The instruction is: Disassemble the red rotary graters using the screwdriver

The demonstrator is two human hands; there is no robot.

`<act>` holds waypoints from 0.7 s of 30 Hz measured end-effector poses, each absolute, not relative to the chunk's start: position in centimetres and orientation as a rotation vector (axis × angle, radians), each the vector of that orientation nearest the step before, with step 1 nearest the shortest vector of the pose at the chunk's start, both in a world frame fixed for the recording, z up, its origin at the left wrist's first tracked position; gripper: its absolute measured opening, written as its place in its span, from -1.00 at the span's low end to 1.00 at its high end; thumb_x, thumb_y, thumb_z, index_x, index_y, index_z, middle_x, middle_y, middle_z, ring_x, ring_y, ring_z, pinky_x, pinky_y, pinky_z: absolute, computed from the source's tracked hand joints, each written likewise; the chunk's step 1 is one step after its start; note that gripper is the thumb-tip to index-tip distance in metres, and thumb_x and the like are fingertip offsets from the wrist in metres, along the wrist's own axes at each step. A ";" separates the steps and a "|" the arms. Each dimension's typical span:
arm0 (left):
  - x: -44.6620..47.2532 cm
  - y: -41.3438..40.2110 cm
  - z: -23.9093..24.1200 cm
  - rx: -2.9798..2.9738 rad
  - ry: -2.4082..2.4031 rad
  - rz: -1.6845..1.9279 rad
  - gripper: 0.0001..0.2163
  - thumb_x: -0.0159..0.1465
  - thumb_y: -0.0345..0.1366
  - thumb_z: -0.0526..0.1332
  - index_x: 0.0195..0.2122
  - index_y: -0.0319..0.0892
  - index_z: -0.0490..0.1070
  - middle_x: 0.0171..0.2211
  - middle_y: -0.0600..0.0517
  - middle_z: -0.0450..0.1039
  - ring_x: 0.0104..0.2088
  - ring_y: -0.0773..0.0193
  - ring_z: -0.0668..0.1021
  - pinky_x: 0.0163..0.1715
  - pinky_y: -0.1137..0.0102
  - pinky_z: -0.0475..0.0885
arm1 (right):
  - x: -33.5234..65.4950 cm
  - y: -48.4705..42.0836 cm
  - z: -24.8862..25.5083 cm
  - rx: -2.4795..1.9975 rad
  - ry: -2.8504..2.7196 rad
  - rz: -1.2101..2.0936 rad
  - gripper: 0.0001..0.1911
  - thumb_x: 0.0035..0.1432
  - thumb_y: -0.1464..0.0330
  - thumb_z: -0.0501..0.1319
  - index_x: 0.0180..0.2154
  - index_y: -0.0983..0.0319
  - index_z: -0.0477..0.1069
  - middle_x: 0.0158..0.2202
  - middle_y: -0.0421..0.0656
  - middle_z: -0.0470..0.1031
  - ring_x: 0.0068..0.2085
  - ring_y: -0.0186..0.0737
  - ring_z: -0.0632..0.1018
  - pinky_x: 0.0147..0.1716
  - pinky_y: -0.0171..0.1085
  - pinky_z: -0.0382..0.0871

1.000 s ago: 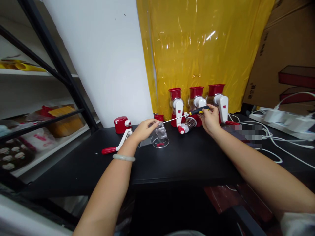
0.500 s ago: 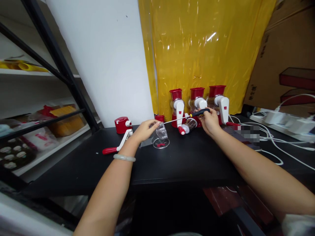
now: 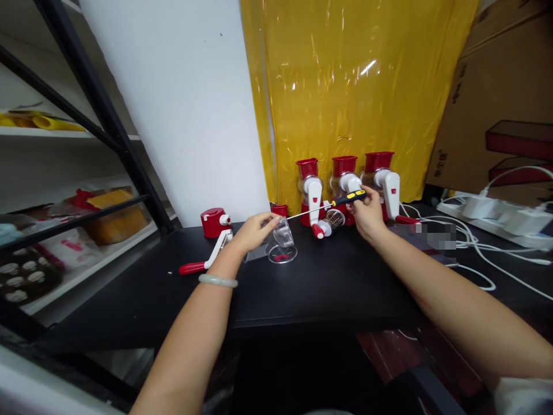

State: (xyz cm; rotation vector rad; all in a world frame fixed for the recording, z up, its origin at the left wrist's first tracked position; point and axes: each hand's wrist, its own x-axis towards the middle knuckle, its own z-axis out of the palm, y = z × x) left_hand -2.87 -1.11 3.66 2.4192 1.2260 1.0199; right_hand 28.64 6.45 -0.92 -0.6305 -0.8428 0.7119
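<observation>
The clear cup (image 3: 283, 241) lies tipped on the black table (image 3: 311, 288), out in front of me near the middle, its wide rim toward me and a small red piece showing inside. My left hand (image 3: 254, 230) holds it by the narrow upper end, fingers curled over and pinching it. The screwdriver (image 3: 315, 210) runs nearly level from the right, its tip just beside that upper end and my left fingertips; I cannot tell whether it touches. My right hand (image 3: 367, 214) is closed round the black and yellow handle. I judge the step in hand to be lining the tip up on some fastening at the cup's top, with no turning begun. The next move calls for a steady cup, the tip seated squarely, and the shaft kept in line so it does not skid off the smooth plastic. Under the shaft lies a metal drum (image 3: 332, 221); behind it stand three red graters (image 3: 345, 178). A red and white crank (image 3: 207, 258) lies to my left, cables (image 3: 475, 253) to my right.
</observation>
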 end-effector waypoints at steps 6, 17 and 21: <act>-2.9 -1.0 3.6 2.417 1.226 1.036 -0.58 0.36 0.05 0.04 -0.10 -0.16 0.53 -0.12 -0.05 0.58 -0.06 0.10 0.56 0.02 0.24 0.38 | 28.7 6.4 -1.2 -0.629 -0.880 0.688 -0.42 -0.16 0.52 0.24 -0.04 0.08 0.24 -0.25 -0.29 0.48 -0.36 -0.41 0.52 -0.46 -0.45 0.43; -2.8 -1.2 3.7 2.410 1.226 1.032 -0.58 0.36 0.05 0.04 -0.11 -0.15 0.52 -0.10 -0.05 0.58 -0.06 0.10 0.56 0.03 0.22 0.38 | 28.5 5.2 0.4 -0.527 -0.775 0.849 -0.67 -0.04 0.41 0.13 -0.17 0.09 0.17 -0.34 -0.30 0.45 -0.30 -0.28 0.61 -0.42 -0.30 0.50; -2.8 -1.2 3.7 2.407 1.218 1.031 -0.57 0.36 0.06 0.04 -0.10 -0.16 0.52 -0.12 -0.05 0.58 -0.06 0.09 0.55 0.04 0.21 0.38 | 28.1 5.2 0.2 -0.589 -0.767 0.794 -0.69 0.05 0.34 0.20 -0.17 0.08 0.14 -0.32 -0.30 0.48 -0.28 -0.27 0.63 -0.38 -0.26 0.52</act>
